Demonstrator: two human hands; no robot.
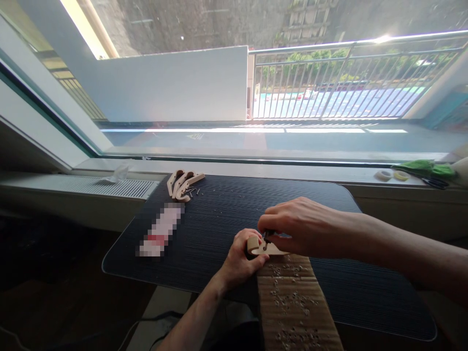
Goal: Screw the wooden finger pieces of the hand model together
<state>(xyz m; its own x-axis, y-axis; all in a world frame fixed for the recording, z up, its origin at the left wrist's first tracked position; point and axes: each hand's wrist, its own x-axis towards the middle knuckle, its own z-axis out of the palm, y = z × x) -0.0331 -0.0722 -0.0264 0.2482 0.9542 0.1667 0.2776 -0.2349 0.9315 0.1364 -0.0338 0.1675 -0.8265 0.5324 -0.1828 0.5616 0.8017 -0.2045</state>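
Note:
My left hand (243, 258) grips a pale wooden hook (253, 243) at its curled end, thumb along the near side. The hook lies on a strip of corrugated cardboard (292, 297) dotted with many small holes. From above, my right hand (288, 222) pinches a small dark-handled tool (268, 234), whose metal shaft points down at a hole in the hook. My fingers cover most of its handle, so its exact kind cannot be told. More wooden hooks (182, 185) lie in a bunch at the table's far left corner, with several loose screws (192, 191) beside them.
The dark table (219, 214) stands against a window sill. A blurred-out pinkish strip (161, 231) lies on its left side. On the sill are tape rolls (383, 175), a green bundle (424, 168) and dark-handled scissors (435, 183). Clear plastic (119, 174) rests on the vent at left.

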